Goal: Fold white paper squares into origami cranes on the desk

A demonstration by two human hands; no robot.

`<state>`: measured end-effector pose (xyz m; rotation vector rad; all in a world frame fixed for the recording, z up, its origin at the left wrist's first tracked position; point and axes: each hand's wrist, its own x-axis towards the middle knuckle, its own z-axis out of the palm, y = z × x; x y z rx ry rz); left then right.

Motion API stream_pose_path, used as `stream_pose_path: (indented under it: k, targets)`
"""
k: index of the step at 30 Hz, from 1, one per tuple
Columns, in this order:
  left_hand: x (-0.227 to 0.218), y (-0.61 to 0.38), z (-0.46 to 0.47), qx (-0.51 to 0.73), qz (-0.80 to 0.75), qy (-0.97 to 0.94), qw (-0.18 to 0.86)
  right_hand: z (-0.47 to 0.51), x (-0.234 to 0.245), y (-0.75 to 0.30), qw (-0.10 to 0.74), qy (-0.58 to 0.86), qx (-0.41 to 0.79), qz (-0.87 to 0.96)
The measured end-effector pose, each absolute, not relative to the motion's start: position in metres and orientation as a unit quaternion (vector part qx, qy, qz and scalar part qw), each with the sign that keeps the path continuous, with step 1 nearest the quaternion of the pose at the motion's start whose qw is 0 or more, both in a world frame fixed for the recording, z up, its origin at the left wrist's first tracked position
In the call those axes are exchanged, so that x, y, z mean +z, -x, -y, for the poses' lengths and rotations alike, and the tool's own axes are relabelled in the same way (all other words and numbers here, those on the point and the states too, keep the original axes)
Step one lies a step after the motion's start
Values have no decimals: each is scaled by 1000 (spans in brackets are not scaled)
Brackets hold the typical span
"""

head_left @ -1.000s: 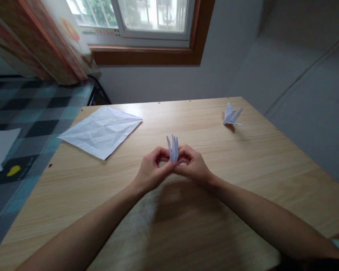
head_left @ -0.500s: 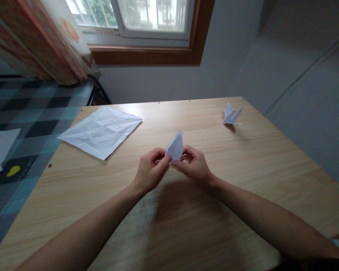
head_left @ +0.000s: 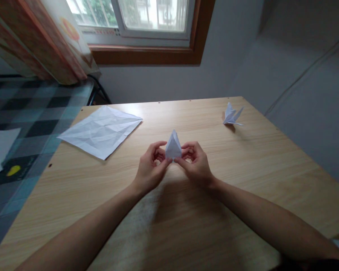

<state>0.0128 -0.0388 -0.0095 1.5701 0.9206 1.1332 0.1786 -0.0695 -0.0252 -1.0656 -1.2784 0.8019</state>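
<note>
Between my two hands stands a small piece of folded white paper (head_left: 173,147), its pointed tip up and its wider end toward me. My left hand (head_left: 151,165) pinches its lower left side, the thumb on the near face. On the lower right side, my right hand (head_left: 196,163) pinches it the same way, thumb at the bottom edge. Both thumb tips nearly meet there. The fingertips behind the paper are partly hidden. Paper and hands are above the wooden table (head_left: 124,199).
A creased white paper sheet (head_left: 101,130) lies flat at the table's far left. A folded paper crane (head_left: 232,114) sits near the far right corner. Left of the table is a checked cloth (head_left: 45,109) with white paper (head_left: 2,148) on it. A window (head_left: 154,19) is ahead.
The folded paper has turned from a slant to face me, its tip shifting left to stand upright. Fingers of both hands have lifted slightly and spread at its sides.
</note>
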Motion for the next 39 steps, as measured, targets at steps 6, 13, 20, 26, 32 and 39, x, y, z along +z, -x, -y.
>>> stream_pose_path:
  k: [6,13,20,26,32,39]
  targets:
    - [-9,-9,39,442,-364,-659,487,72,-23,-179,566,410,354,621]
    - [-5,-9,40,412,-389,-671,478,71,-22,-180,557,414,399,600]
    - [1,-10,40,364,-382,-683,505,75,-20,-179,578,389,382,607]
    - [4,-10,41,322,-366,-734,473,76,-17,-180,621,392,304,606]
    - [4,-12,41,315,-361,-750,456,77,-16,-182,612,393,282,625]
    - [3,-10,41,315,-368,-754,445,75,-18,-182,620,395,281,617]
